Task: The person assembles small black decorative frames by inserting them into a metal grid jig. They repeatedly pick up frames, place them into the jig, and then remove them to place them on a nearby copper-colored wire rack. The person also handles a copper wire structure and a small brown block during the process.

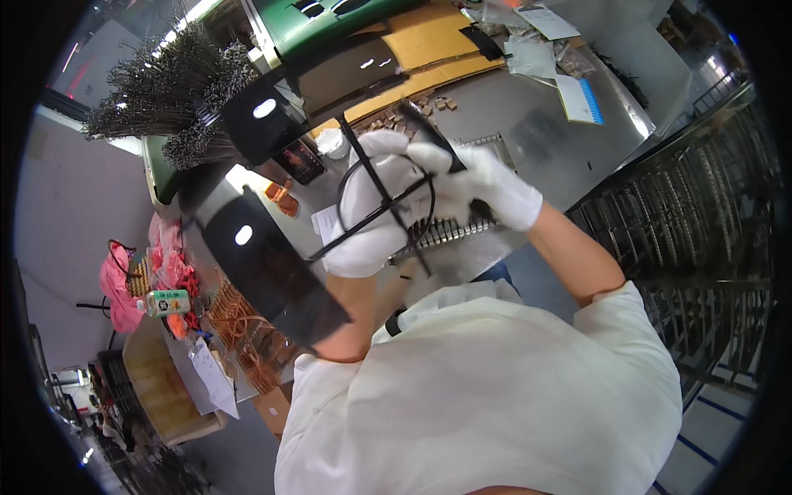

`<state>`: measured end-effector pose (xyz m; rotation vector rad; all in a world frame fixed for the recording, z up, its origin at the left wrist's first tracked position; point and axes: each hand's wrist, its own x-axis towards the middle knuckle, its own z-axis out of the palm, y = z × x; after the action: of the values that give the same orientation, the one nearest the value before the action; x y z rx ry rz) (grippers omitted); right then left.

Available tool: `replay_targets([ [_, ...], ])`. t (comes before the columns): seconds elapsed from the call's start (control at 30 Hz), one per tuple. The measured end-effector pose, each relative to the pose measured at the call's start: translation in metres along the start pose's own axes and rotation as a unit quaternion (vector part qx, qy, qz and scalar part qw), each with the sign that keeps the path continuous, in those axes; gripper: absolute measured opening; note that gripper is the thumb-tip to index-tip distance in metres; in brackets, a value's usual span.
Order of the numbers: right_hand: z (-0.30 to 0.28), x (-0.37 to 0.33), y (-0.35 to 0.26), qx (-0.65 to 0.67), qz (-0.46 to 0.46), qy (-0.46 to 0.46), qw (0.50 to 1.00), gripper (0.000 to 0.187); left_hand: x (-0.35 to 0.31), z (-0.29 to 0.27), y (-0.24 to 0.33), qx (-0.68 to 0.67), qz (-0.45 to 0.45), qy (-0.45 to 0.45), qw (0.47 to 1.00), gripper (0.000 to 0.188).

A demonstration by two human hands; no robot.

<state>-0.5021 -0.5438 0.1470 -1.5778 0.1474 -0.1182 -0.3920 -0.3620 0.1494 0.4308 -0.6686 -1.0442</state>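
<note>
The white shirt (478,388) of the person fills the lower middle, and a dark panel (276,272) with a bright spot overlaps the left forearm; a second dark panel (260,136) lies above it. Both hands wear white gloves, over the near part of the bench (602,124). The left hand (363,194) is half curled behind a black wire frame (386,202) of crossed rods and a ring; I cannot tell whether its fingers grip it. The right hand (499,186), just beside it, is curled closed round a blurred dark bar (433,136). Below the hands a ribbed metal strip (450,231) shows partly. Beyond them are small brown blocks (445,104), a white cup (332,143) and, leftward, an orange object (283,200). Coppery rods (239,322) and a bottle (169,303) with a green label lie off to the left; a metal rack (693,206) stands at right. Farther off are yellow-brown cardboard (429,41), a green container (330,26) and dense bundles of dark wire (177,82).
</note>
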Motion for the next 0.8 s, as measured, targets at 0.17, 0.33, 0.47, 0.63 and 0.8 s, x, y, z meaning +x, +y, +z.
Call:
replay_targets([
  [0.17,-0.026,-0.017,0.005,0.044,0.117,-0.009,0.992,0.053,-0.02,-0.026,0.02,-0.045,-0.026,-0.009,0.999,0.051],
  [0.33,-0.099,-0.021,0.083,0.015,0.179,0.124,0.976,0.032,-0.054,-0.027,0.061,0.004,0.144,0.004,0.99,0.095],
  [0.47,-0.101,-0.009,0.127,-0.015,0.292,0.104,0.951,0.051,-0.066,-0.032,0.063,0.026,0.142,0.046,0.988,0.093],
  [0.63,-0.095,0.007,0.134,-0.067,0.343,0.001,0.937,0.059,-0.074,-0.026,0.07,0.066,0.152,0.049,0.985,0.095],
  [0.8,-0.08,0.0,0.1,-0.329,0.291,0.01,0.898,0.08,-0.087,-0.032,0.068,0.127,0.162,0.094,0.974,0.097],
])
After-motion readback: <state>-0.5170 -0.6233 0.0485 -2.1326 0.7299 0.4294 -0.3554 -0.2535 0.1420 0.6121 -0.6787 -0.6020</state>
